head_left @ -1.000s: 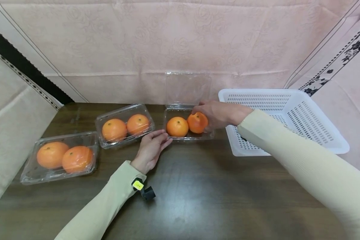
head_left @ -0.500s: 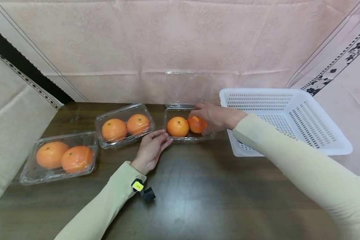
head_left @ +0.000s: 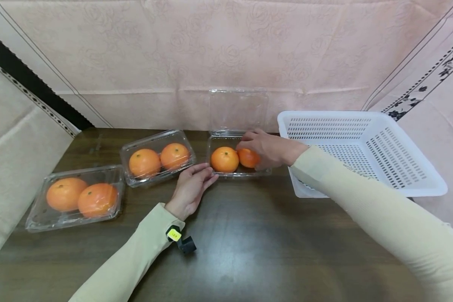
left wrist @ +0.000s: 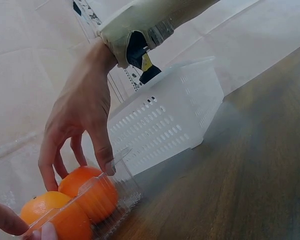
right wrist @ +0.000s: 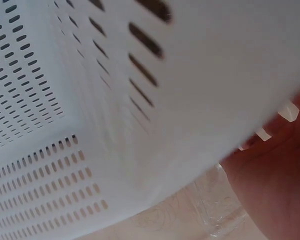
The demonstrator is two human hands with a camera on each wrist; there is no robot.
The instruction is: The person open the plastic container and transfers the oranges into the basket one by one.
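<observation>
An unlidded clear plastic clamshell box (head_left: 262,172) stands at the back middle of the table, its lid (head_left: 238,110) raised against the cloth. One orange (head_left: 225,160) sits in its left half. Beside it, my right hand (head_left: 272,149) holds a second orange (head_left: 248,158) down inside the box, fingers spread over the far side and thumb on the near side, as the left wrist view shows. My left hand (head_left: 190,188) pinches the box's front left edge between thumb and fingers. In the right wrist view the basket's wall hides the fruit.
Two lidded clear boxes, a nearer one (head_left: 75,220) and a farther one (head_left: 156,144), lie to the left with two oranges each. A white perforated basket (head_left: 362,144) stands on the right, under my right forearm. Pink cloth (head_left: 226,54) hangs behind the table.
My right hand has moved slightly left and lowered the orange deeper into the box, beside the other one. My left hand has stayed at the box's edge.
</observation>
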